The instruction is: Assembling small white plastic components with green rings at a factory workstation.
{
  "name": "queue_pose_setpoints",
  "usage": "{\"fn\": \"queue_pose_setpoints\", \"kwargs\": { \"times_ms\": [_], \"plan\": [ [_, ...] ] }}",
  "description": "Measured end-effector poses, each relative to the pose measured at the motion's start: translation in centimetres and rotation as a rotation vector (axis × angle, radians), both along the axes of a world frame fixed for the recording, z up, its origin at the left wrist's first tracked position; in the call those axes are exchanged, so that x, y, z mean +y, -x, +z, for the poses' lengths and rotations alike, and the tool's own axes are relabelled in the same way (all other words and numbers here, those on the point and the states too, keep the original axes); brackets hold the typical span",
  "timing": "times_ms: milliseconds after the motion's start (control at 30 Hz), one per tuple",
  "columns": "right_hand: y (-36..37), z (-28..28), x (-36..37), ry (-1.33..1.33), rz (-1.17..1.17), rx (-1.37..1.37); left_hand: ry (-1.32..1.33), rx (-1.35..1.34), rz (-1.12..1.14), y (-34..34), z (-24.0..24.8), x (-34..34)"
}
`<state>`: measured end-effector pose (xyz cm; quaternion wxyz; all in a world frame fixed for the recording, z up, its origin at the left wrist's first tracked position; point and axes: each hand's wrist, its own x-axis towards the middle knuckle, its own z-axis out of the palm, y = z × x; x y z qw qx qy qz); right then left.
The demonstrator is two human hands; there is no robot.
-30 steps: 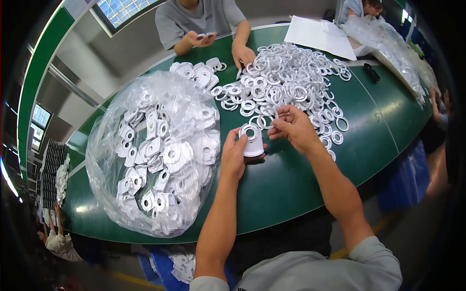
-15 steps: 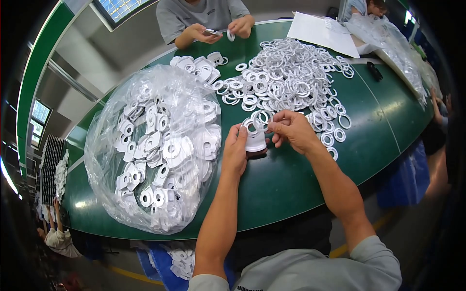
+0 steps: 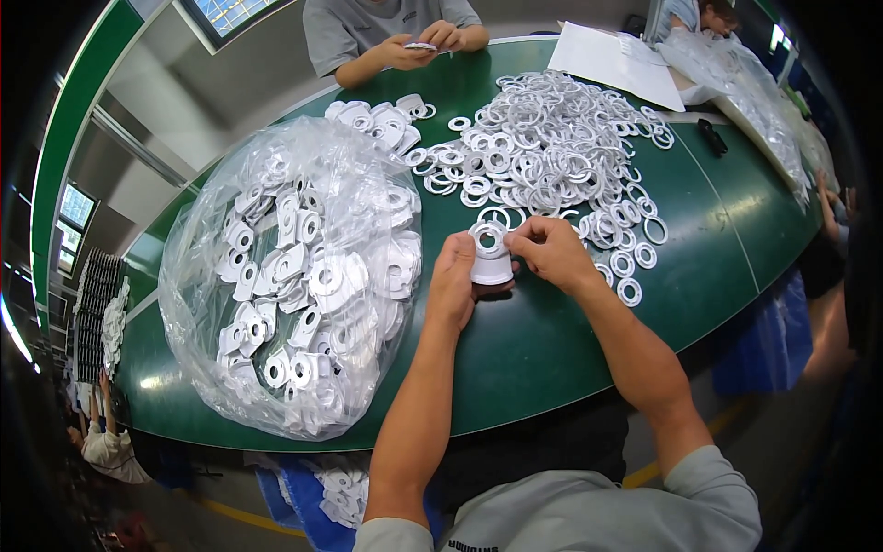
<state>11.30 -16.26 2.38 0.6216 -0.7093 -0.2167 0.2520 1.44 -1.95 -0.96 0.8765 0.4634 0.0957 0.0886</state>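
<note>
My left hand (image 3: 451, 281) grips a white plastic part (image 3: 492, 270) with a round hole and a flared lower end, held up over the green table. A white ring (image 3: 487, 237) lies on its face around the hole; whether it is fully seated I cannot tell. My right hand (image 3: 555, 254) is closed, thumb and fingertips pinching the ring's right edge against the part. Just beyond my hands spreads a heap of loose white rings (image 3: 561, 138). To the left, a clear plastic bag (image 3: 198, 276) holds many similar white parts (image 3: 328, 276).
Across the green table (image 3: 538, 368), a person's hands (image 3: 423, 46) hold a similar white part. More white parts (image 3: 391, 124) lie behind the bag. At the far right are a white sheet (image 3: 612, 64), a small black object (image 3: 711, 138) and clear plastic wrapping (image 3: 736, 87).
My right hand has brought the ring from just above the part down onto its face. The person opposite has brought both hands together on their part.
</note>
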Motion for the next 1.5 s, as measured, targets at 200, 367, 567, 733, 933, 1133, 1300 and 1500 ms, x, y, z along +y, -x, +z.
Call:
{"fn": "queue_pose_setpoints", "kwargs": {
  "times_ms": [200,367,567,733,933,1133,1300,1500],
  "plan": [
    [-0.4,-1.2,0.1,0.026,-0.005,-0.177,-0.063,0.039,-0.004,0.0,0.2,-0.2],
    [0.2,0.1,-0.1,0.098,0.017,0.001,-0.076,0.061,-0.003,0.0,0.1,-0.3],
    [-0.2,-1.2,0.1,0.202,0.142,-0.269,-0.232,0.019,0.045,-0.2,-1.3,0.0],
    [-0.9,-1.6,-0.3,0.186,0.166,-0.181,-0.431,0.021,0.022,-0.4,-1.3,-0.4],
    [0.0,-0.6,-0.2,0.209,0.107,-0.293,-0.706,-0.067,0.178,-0.4,-1.7,-1.4],
    [-1.6,-0.6,-1.1,-0.027,0.253,0.189,-0.63,-0.196,0.185,-0.7,-1.3,-0.5],
    [-2.5,0.3,-2.1,-0.088,0.259,0.34,-0.365,0.09,0.064,0.7,1.1,0.1],
    [-2.5,0.3,-2.1,-0.069,0.329,0.415,-0.346,0.089,-0.01,0.8,1.1,0.3]
  ]
}}
